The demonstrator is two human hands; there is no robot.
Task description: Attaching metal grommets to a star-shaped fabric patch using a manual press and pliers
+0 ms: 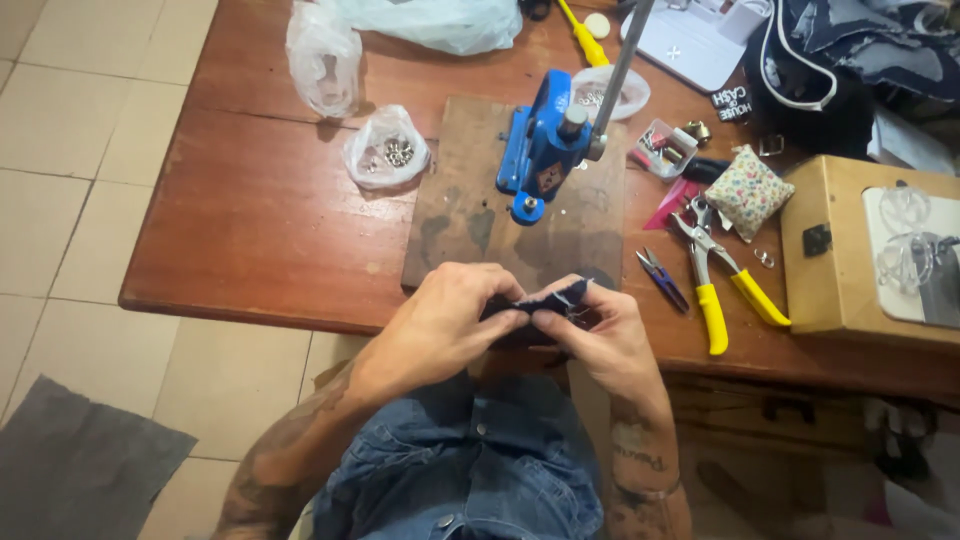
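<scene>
My left hand and my right hand meet at the near edge of the wooden table. Together they pinch a small piece of dark blue denim between thumbs and fingertips. Most of the fabric is hidden by my fingers. Just beyond the hands, a blue hand press with a grey lever stands on a dark wooden board.
Yellow-handled pliers and small purple snips lie to the right. A floral pincushion, a wooden box, clear plastic bags of metal fittings and a yellow screwdriver sit around. A grey cloth lies on the tiled floor.
</scene>
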